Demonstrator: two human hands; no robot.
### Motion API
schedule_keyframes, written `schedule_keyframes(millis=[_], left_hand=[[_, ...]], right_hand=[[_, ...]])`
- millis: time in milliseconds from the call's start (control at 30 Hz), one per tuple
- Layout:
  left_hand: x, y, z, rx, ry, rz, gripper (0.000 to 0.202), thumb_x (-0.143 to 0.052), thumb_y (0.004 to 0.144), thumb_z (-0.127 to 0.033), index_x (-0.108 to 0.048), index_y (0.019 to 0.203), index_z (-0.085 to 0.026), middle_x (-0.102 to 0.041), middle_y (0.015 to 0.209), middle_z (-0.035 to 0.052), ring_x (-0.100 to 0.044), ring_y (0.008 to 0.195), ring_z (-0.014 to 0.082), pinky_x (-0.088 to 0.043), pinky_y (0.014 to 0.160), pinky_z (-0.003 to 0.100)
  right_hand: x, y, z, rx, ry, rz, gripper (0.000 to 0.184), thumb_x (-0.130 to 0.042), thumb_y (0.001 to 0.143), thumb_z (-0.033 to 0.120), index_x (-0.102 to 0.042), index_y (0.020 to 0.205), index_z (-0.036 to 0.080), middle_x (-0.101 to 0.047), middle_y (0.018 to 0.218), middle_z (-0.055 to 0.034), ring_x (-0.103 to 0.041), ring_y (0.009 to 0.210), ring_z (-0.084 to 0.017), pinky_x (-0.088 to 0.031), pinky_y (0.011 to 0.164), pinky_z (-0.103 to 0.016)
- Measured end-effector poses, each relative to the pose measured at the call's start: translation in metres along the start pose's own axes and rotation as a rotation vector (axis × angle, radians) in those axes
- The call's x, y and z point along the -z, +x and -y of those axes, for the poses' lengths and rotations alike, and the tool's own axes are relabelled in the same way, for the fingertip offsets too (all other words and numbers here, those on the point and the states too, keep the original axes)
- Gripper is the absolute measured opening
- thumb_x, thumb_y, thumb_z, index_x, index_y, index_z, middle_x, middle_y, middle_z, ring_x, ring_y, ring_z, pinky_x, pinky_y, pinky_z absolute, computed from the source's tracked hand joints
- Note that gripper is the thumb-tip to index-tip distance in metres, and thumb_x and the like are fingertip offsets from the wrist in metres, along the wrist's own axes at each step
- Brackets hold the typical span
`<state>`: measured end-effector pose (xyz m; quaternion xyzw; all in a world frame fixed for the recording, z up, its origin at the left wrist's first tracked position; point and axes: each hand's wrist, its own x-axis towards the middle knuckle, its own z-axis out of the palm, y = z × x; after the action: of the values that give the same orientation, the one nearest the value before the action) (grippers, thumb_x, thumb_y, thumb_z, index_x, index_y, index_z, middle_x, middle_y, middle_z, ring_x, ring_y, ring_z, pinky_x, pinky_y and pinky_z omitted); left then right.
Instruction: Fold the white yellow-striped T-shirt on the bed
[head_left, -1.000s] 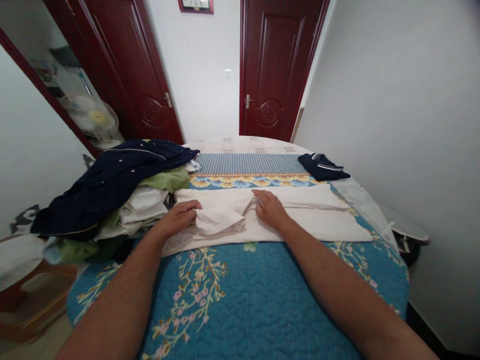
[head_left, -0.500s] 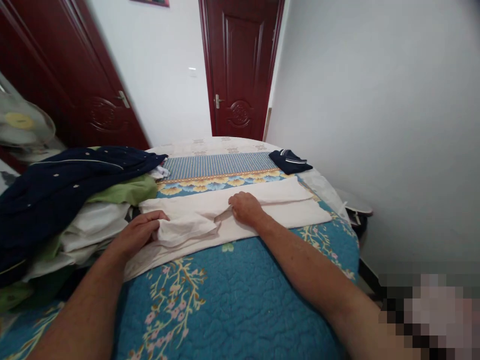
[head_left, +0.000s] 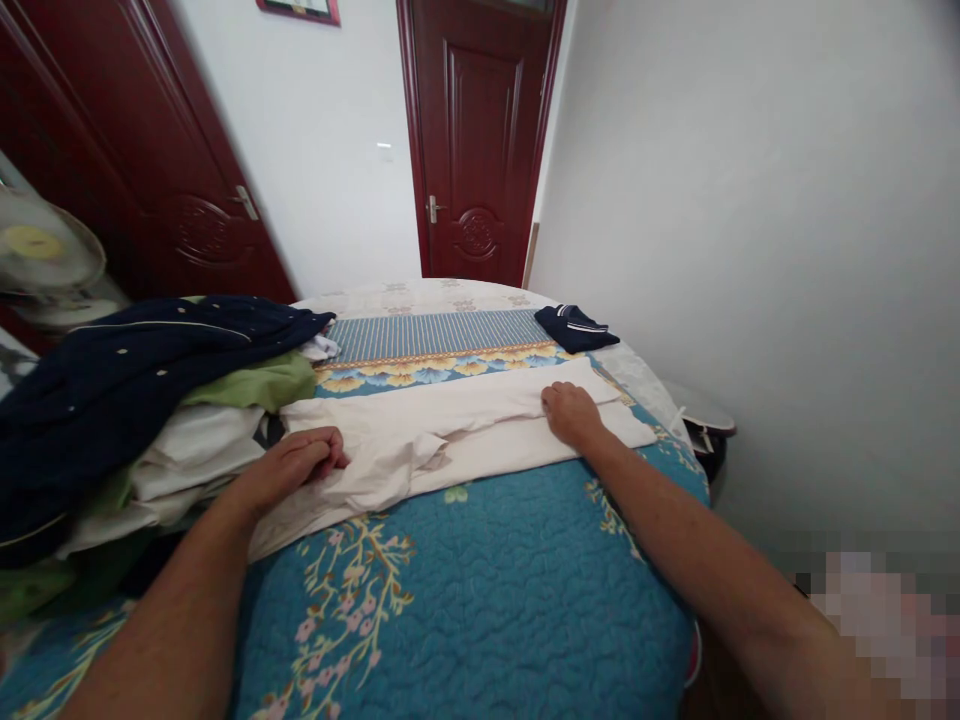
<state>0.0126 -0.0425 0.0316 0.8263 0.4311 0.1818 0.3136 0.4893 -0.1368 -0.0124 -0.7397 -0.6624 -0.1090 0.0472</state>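
A pair of pale cream trousers (head_left: 480, 440) lies stretched sideways across the bed, one leg mostly over the other, with a small rumpled fold near the middle. At their left end my left hand (head_left: 307, 458) is closed with curled fingers against the cloth; the fingertips are partly hidden. Farther right, my right hand (head_left: 571, 412) pinches the edge of the upper leg, near the leg ends.
A heap of clothes (head_left: 150, 390), navy, green and white, stands at the left. One folded navy garment (head_left: 576, 330) with white stripes lies at the far right. Beneath is a blue floral quilt (head_left: 480, 590). A fan (head_left: 45, 250) stands behind the heap; a wall borders the right.
My right hand has slid right along the trousers toward the leg ends. The cloth lifted beside my left hand now lies flatter, and the fold between the hands is smaller.
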Motion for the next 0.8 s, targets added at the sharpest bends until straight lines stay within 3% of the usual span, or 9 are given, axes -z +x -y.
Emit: schedule_keyframes(millis=[100, 200, 267, 333, 400, 600, 700, 800], left_hand=[[-0.011, 0.0, -0.026, -0.04, 0.052, 0.041, 0.04, -0.054, 0.089, -0.06, -0.069, 0.089, -0.023, -0.073, 0.092, 0.0046, -0.065, 0.088, 0.0249, -0.053, 0.079, 0.034], [-0.038, 0.005, -0.046, -0.151, 0.19, 0.021, 0.049, -0.071, 0.082, -0.06, -0.073, 0.118, -0.027, -0.074, 0.124, 0.0084, -0.066, 0.113, 0.0306, -0.049, 0.101, 0.04], [-0.058, 0.01, -0.052, -0.207, 0.28, 0.018, 0.045, -0.071, 0.084, -0.056, -0.075, 0.117, -0.026, -0.073, 0.125, 0.0112, -0.065, 0.118, 0.0331, -0.046, 0.106, 0.044], [-0.07, 0.015, -0.05, -0.212, 0.302, 0.007, 0.034, -0.061, 0.091, -0.051, -0.075, 0.106, -0.024, -0.075, 0.114, 0.0119, -0.067, 0.111, 0.032, -0.048, 0.101, 0.043], [-0.069, 0.017, -0.043, -0.177, 0.233, -0.018, 0.033, -0.053, 0.096, -0.05, -0.073, 0.1, -0.023, -0.075, 0.104, 0.0098, -0.068, 0.101, 0.0288, -0.05, 0.093, 0.039], [-0.04, 0.013, -0.021, -0.046, -0.084, -0.012, 0.041, -0.053, 0.096, -0.059, -0.068, 0.101, -0.021, -0.07, 0.086, 0.0009, -0.063, 0.079, 0.0206, -0.049, 0.07, 0.028], [-0.036, 0.011, -0.021, -0.025, -0.076, 0.017, 0.04, -0.057, 0.093, -0.06, -0.066, 0.089, -0.021, -0.064, 0.076, -0.0013, -0.058, 0.071, 0.0181, -0.045, 0.062, 0.025], [-0.036, 0.01, -0.024, -0.015, -0.066, 0.114, 0.039, -0.06, 0.09, -0.06, -0.065, 0.084, -0.021, -0.062, 0.072, -0.0019, -0.056, 0.067, 0.0171, -0.043, 0.058, 0.025]], right_hand=[[-0.005, -0.01, -0.022, -0.019, 0.08, -0.029, 0.025, -0.055, 0.096, 0.015, -0.072, 0.115, 0.016, -0.069, 0.118, -0.0145, -0.058, 0.112, -0.027, -0.042, 0.097, -0.036], [-0.009, -0.015, -0.033, -0.009, 0.135, -0.037, 0.035, -0.059, 0.091, 0.014, -0.073, 0.123, 0.019, -0.07, 0.125, -0.0121, -0.057, 0.118, -0.027, -0.042, 0.101, -0.035], [-0.01, -0.015, -0.039, -0.047, 0.123, -0.031, 0.037, -0.058, 0.092, 0.014, -0.074, 0.125, 0.019, -0.071, 0.125, -0.0123, -0.058, 0.12, -0.027, -0.042, 0.101, -0.036], [-0.011, -0.013, -0.047, -0.115, 0.089, -0.026, 0.036, -0.055, 0.095, 0.015, -0.074, 0.126, 0.019, -0.071, 0.124, -0.0137, -0.059, 0.12, -0.028, -0.043, 0.101, -0.036], [-0.012, -0.01, -0.057, -0.184, 0.054, -0.019, 0.036, -0.054, 0.097, 0.016, -0.075, 0.125, 0.019, -0.072, 0.122, -0.0145, -0.06, 0.119, -0.028, -0.043, 0.1, -0.037], [-0.014, -0.008, -0.08, -0.428, 0.06, -0.093, 0.033, -0.051, 0.099, 0.019, -0.076, 0.121, 0.019, -0.071, 0.122, -0.0161, -0.059, 0.119, -0.029, -0.041, 0.1, -0.038], [-0.013, -0.01, -0.084, -0.498, 0.093, -0.194, 0.035, -0.051, 0.098, 0.018, -0.074, 0.124, 0.019, -0.069, 0.125, -0.0158, -0.056, 0.121, -0.03, -0.04, 0.102, -0.04], [-0.013, -0.013, -0.087, -0.55, 0.114, -0.157, 0.034, -0.051, 0.096, 0.018, -0.075, 0.121, 0.02, -0.069, 0.123, -0.0163, -0.056, 0.12, -0.031, -0.041, 0.101, -0.043]])
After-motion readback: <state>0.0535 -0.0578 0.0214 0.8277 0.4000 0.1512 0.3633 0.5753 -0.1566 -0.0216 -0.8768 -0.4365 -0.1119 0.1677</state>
